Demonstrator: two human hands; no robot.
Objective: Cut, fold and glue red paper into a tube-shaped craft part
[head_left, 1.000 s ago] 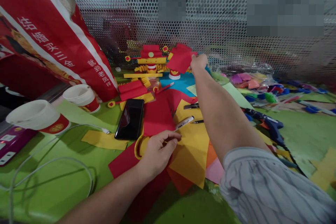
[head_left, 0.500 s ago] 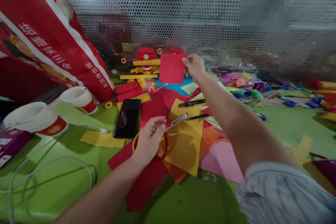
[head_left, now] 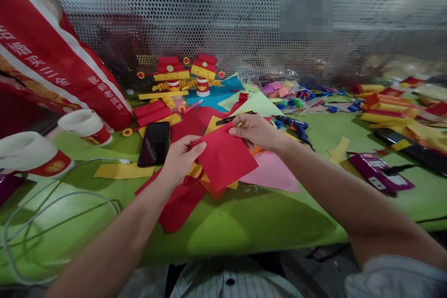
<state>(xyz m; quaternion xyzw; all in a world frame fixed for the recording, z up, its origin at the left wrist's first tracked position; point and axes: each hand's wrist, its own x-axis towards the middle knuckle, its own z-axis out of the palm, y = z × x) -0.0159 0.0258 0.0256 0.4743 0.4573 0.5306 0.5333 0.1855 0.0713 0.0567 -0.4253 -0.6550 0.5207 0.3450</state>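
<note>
A square sheet of red paper [head_left: 228,158] is stretched between both hands above the table. My left hand [head_left: 183,153] pinches its left corner, thumb on top. At the upper edge, my right hand [head_left: 256,130] grips it with thumb and fingers. Underneath lie more coloured sheets: red paper [head_left: 181,205], pink paper [head_left: 270,172] and a light green sheet [head_left: 263,102]. A utility knife [head_left: 226,121] shows just behind the right hand. Left of the papers rests a black phone [head_left: 153,144].
Paper cups [head_left: 85,128] and a white cable [head_left: 73,163] occupy the left, beside a large red bag [head_left: 70,56]. Paper figures [head_left: 202,77] stand at the back. A glue gun [head_left: 295,125] lies right of the papers, a purple power strip [head_left: 379,172] farther right.
My right hand has brought the red sheet down and nearer from the back. My left hand, earlier near a white marker, now holds the sheet too. The view has shifted right.
</note>
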